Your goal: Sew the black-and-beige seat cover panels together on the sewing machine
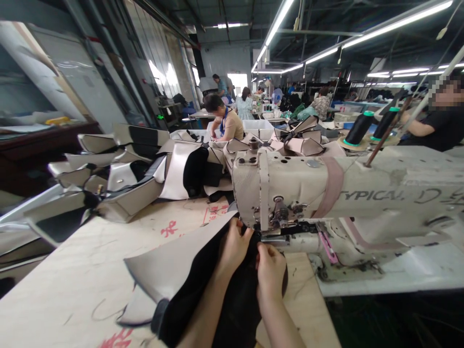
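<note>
My left hand (234, 245) and my right hand (270, 273) both pinch the edge of a black-and-beige stitched upholstery panel (170, 263), close in front of the presser foot (280, 215) of a cream industrial sewing machine (290, 179). The panel's black underside hangs down below my wrists, and its beige face spreads left across the wooden table (87, 290). My fingers and the panel's edge hide the needle plate. The panel's edge runs in under the foot.
A pile of similar beige-and-black panels (134, 169) lies to the left, with more behind the machine. Black thread cones (358, 128) stand on the right. A co-worker (431, 130) sits at the right, another (224, 123) sits farther back, and more people work in the hall.
</note>
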`<action>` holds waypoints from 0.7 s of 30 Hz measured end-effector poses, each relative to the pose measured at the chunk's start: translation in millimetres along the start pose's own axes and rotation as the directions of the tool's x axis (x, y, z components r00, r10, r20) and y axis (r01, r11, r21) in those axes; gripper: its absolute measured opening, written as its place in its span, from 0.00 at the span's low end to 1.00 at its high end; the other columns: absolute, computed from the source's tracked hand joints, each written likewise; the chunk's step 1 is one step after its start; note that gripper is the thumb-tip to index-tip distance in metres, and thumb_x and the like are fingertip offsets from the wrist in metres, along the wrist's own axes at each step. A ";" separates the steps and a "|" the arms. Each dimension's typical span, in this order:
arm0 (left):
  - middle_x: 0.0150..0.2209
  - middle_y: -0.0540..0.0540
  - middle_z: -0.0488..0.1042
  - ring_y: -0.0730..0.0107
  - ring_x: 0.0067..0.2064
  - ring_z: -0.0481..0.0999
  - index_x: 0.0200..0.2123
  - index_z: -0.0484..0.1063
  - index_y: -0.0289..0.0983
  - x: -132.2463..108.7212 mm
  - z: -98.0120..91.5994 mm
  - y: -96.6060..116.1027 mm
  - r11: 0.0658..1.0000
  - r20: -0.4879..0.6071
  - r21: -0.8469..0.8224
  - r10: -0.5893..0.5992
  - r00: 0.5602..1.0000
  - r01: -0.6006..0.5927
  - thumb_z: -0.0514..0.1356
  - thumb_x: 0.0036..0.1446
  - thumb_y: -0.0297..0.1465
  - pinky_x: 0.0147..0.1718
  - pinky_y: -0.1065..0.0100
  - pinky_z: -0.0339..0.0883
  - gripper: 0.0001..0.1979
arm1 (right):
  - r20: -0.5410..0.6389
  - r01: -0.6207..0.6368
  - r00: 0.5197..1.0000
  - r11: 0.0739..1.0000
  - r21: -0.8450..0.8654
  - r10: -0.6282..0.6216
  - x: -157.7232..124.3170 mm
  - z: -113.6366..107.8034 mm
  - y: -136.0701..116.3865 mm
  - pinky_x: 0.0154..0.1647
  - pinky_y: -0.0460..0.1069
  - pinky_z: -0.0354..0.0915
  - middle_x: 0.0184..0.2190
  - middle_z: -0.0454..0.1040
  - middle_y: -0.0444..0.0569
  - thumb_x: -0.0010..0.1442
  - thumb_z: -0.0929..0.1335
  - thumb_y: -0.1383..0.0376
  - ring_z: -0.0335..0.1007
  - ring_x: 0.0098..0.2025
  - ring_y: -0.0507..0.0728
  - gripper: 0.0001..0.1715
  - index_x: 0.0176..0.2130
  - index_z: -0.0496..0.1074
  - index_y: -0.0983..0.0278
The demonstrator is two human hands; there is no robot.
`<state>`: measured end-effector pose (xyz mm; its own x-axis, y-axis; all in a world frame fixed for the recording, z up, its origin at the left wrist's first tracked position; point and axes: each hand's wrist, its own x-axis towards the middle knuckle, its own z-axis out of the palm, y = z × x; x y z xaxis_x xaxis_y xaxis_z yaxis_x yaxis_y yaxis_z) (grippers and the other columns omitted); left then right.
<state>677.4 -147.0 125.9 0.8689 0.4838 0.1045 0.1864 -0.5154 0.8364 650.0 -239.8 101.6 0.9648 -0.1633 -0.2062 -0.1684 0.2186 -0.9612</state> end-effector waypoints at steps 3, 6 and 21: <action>0.23 0.54 0.69 0.72 0.25 0.68 0.34 0.64 0.37 1.0 -1.5 1.5 0.999 0.025 0.048 0.012 1.000 -0.013 0.56 0.51 0.34 0.26 0.73 0.57 0.08 | -0.005 0.006 1.000 1.000 -0.025 -0.006 1.1 0.7 1.1 0.21 0.45 0.53 0.11 0.60 0.40 0.52 0.66 0.56 0.56 0.17 0.50 0.19 0.16 0.62 0.63; 0.24 0.53 0.70 0.72 0.27 0.70 0.34 0.64 0.38 1.2 -3.6 3.8 0.996 0.039 0.085 0.018 0.999 -0.021 0.55 0.52 0.33 0.26 0.73 0.57 0.06 | -0.003 0.015 1.000 0.999 -0.043 -0.015 2.9 1.0 4.1 0.20 0.45 0.53 0.11 0.61 0.40 0.53 0.65 0.55 0.57 0.16 0.51 0.20 0.17 0.63 0.63; 0.33 0.49 0.75 0.68 0.36 0.74 0.41 0.66 0.40 -1.6 -12.7 13.6 0.987 0.071 0.141 0.062 0.996 -0.071 0.54 0.54 0.33 0.37 0.71 0.62 0.10 | 0.046 0.643 0.467 0.304 -0.703 -0.883 37.7 -180.6 -75.0 0.47 0.55 0.63 0.38 0.74 0.56 0.56 0.67 0.58 0.70 0.42 0.63 0.16 0.40 0.73 0.67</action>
<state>672.7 -145.8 143.9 0.9093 0.3992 0.1173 0.1866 -0.6432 0.7426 662.5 -436.1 132.7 0.6090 -0.2247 0.7607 0.4276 -0.7147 -0.5535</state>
